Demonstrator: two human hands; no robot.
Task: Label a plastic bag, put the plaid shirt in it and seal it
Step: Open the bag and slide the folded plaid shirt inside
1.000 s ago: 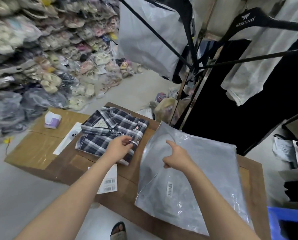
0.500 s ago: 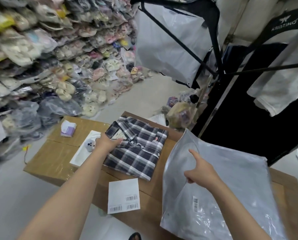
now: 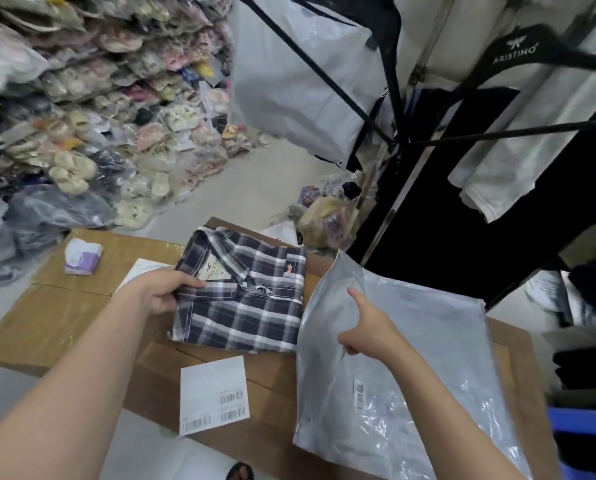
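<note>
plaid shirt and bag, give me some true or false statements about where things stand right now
1. The plaid shirt is already inside the plastic bag. False: it lies folded on the cardboard table, beside the bag.
2. The left hand grips the shirt's left edge near the collar. True.
3. The right hand holds the bag's edge, lifting it open. True.
4. The bag carries no label. False: a small barcode sticker is on it.
5. A white label sheet with barcodes lies on the table in front of the shirt. True.
</note>
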